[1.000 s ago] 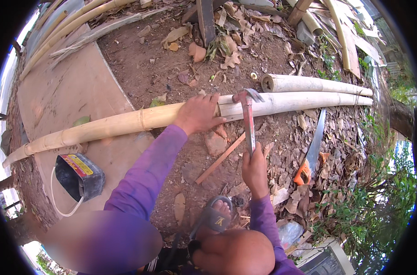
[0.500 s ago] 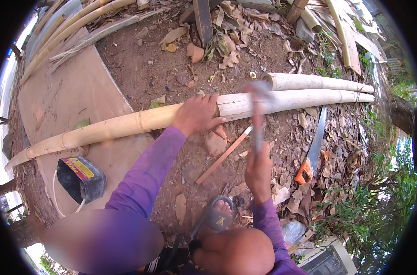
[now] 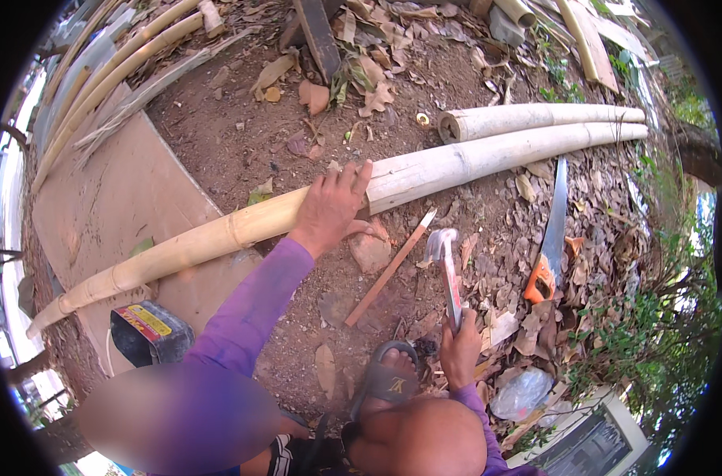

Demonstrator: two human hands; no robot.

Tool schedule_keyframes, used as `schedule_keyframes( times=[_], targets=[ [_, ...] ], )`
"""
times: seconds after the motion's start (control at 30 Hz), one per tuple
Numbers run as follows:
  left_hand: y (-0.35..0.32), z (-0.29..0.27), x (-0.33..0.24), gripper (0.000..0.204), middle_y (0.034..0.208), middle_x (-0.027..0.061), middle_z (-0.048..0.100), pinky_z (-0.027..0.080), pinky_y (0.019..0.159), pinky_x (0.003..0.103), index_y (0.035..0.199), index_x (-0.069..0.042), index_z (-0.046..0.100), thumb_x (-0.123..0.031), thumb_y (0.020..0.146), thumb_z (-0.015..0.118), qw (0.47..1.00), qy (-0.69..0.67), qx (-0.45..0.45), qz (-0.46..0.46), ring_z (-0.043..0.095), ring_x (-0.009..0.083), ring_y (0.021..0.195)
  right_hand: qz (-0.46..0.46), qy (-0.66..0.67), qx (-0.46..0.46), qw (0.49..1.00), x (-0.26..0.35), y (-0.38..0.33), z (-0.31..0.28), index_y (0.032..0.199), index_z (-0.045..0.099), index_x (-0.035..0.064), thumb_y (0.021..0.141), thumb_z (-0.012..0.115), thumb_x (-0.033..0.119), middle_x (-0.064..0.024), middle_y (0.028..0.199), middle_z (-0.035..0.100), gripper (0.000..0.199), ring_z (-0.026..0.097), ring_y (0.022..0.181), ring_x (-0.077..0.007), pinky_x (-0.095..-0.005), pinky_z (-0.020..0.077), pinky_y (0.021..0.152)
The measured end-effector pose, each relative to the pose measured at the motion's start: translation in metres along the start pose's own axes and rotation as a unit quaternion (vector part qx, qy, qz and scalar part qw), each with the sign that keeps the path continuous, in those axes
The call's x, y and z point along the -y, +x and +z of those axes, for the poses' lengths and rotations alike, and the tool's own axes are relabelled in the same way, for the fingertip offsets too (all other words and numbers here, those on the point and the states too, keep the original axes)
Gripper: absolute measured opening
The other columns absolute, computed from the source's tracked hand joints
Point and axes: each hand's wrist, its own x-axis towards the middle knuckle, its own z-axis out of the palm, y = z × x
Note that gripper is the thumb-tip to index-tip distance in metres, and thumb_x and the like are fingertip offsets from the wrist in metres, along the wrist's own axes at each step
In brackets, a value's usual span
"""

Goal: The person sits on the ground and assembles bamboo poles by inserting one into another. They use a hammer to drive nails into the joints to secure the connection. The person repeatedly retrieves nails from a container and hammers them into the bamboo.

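Observation:
A yellow bamboo pole [image 3: 190,238] runs from the left edge toward the middle, its right end meeting a paler, whitish bamboo pole [image 3: 448,162]. My left hand [image 3: 329,205] grips the yellow pole close to where the two meet, fingers over its far side and thumb on the near side. Below the poles, my right hand [image 3: 461,349] is closed around the handle of a claw hammer [image 3: 450,278], whose head points away from me and is clear of the bamboo. A reddish-brown wooden stick [image 3: 388,270] lies on the ground between my hands.
Another pale bamboo pole [image 3: 527,120] lies behind the joined pair. A handsaw with an orange handle [image 3: 541,280] rests among dry leaves at right. A black cut-open container [image 3: 151,333] and a brown board [image 3: 115,186] are at left. A wooden post [image 3: 317,40] stands at the back.
My right hand has brought the hammer down and toward me, away from the pale bamboo. My left hand has kept its place on the pole. The whole view has shifted slightly.

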Motion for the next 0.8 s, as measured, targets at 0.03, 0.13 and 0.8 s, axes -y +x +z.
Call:
schedule_keyframes(
  times=[0.03,0.13,0.8],
  targets=[
    [0.002,0.001,0.0,0.122,0.146,0.0209,0.06,0.056,0.106,0.046,0.168,-0.003,0.033,-0.058,0.076,0.093,1.0,-0.01,0.006,-0.002,0.065,0.0374,0.129,-0.002,-0.011,0.008,1.0,-0.01,-0.009,0.003,0.128,0.058,0.0049,0.098,0.074,0.013,-0.0279,0.1,0.074,0.035,0.073,0.09,-0.0512,-0.0584,0.0546,0.075],
    [0.01,-0.001,0.01,0.119,0.14,0.0201,0.064,0.058,0.1,0.044,0.166,-0.001,0.034,-0.05,0.077,0.095,0.999,-0.001,0.03,0.019,0.071,0.036,0.119,0.024,-0.022,0.031,0.999,-0.027,-0.024,0.012,0.129,0.058,0.0058,0.095,0.077,0.014,-0.0277,0.102,0.074,0.039,0.073,0.091,-0.0512,-0.0595,0.0546,0.077],
    [0.018,-0.032,0.032,0.103,0.143,0.0207,0.063,0.052,0.11,0.049,0.162,-0.003,0.044,-0.044,0.082,0.093,0.972,-0.186,0.131,-0.056,0.064,0.0402,0.128,0.003,-0.057,0.079,0.995,-0.028,-0.018,0.029,0.129,0.054,0.0074,0.096,0.082,0.026,-0.0207,0.121,0.063,0.048,0.071,0.1,-0.0493,-0.0582,0.0572,0.077]
  ],
)
